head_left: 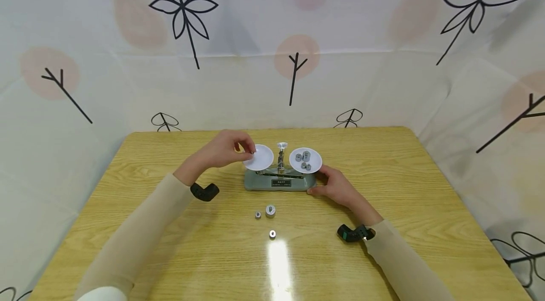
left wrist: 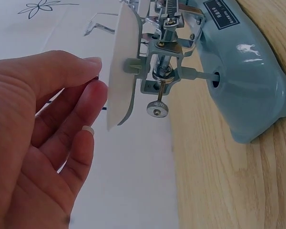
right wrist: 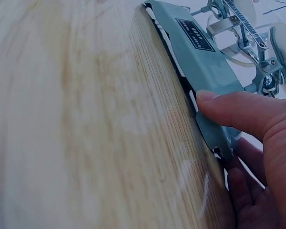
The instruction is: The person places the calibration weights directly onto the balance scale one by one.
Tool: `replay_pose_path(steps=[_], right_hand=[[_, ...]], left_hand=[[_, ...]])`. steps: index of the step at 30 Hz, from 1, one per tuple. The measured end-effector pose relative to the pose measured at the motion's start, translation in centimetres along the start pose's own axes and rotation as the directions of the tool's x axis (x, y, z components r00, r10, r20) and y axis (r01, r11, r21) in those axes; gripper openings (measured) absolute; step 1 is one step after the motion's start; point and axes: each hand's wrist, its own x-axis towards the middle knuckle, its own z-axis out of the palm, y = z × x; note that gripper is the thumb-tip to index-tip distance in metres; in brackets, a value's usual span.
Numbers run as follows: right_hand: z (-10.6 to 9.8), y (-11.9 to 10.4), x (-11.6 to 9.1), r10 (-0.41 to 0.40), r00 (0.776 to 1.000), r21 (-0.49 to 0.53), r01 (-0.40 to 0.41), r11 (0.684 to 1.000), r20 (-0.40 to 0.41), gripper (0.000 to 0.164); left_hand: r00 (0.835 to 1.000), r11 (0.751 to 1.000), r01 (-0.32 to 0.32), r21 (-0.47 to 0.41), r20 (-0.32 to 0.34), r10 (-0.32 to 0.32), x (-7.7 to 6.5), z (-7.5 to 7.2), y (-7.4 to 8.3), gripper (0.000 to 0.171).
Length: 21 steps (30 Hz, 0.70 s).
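Two-pan balance scale (head_left: 280, 172) sits mid-table toward the back edge, grey-green base (head_left: 260, 184) flat on the wood, dark nameplate (head_left: 281, 183) facing the person. Left hand (head_left: 227, 148) is at the left pan (head_left: 262, 159), thumb and index fingertips pinching a small dark piece just at the pan's outer side; mostly covered by the fingers, can't tell exactly what it is. Right hand (head_left: 335, 187) grips the right end of the base, thumb on the front edge, other fingers round the far side. Right pan (head_left: 315, 159) carries four metal weights (head_left: 306, 155), mixed sizes, grouped together. Left wrist view shows a round knurled knob (left wrist: 157, 109) hanging beside the left pan's support. Three more knobbed weights (head_left: 270, 211) stand on the table in front of the base, apart from each other: one larger, two small. Wooden table (head_left: 332, 268), light grain. Behind it, white cloth (head_left: 238, 92) with black flower and twig line drawings plus pale pink blobs. Both sleeves (head_left: 138, 230) beige, black device (head_left: 205, 192) on each wrist.
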Motion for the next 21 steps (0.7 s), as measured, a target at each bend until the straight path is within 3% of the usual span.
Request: replay_pose_path(steps=[21], right_hand=[[0.08,0.04,-0.23,-0.004,1.0,-0.029,0.004,1.0,-0.02,0.072]], left_hand=[[0.999,0.999,0.032,0.011,0.007,-0.032,0.36,0.57,0.14,0.009]])
